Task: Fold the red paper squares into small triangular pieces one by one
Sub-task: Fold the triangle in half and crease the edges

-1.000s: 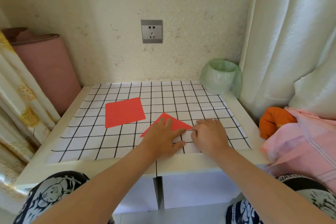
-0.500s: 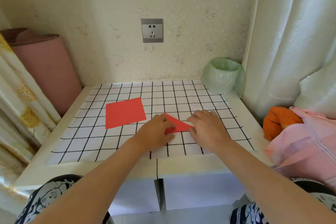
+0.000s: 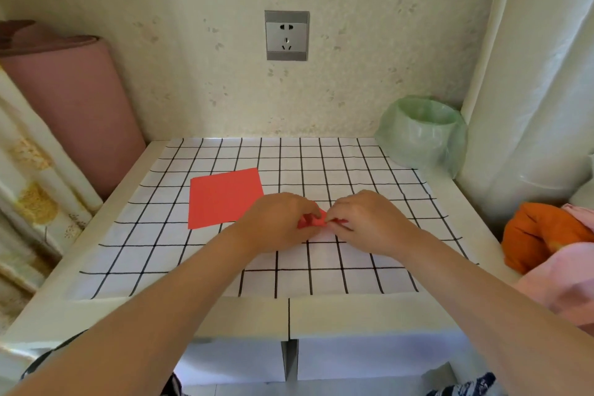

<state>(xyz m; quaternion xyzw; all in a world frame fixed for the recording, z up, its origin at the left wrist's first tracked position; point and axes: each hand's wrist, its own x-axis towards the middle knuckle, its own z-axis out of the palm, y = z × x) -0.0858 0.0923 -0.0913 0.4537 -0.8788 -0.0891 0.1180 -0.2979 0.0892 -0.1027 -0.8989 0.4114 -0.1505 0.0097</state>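
Left hand (image 3: 276, 223) and right hand (image 3: 369, 223) pinch the paper (image 3: 312, 221) mid mat (image 3: 321, 167) — a slip could skew the crease.

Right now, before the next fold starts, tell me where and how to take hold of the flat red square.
The red square lies flat on the grid mat, no edge raised. Probably best: pinch its near-left corner, coming low from the left with the left hand once it frees the folded piece; the near-right corner sits close beside that hand.

A white table (image 3: 154, 309) stands against a speckled cream wall (image 3: 205, 42) bearing a socket (image 3: 286, 35).
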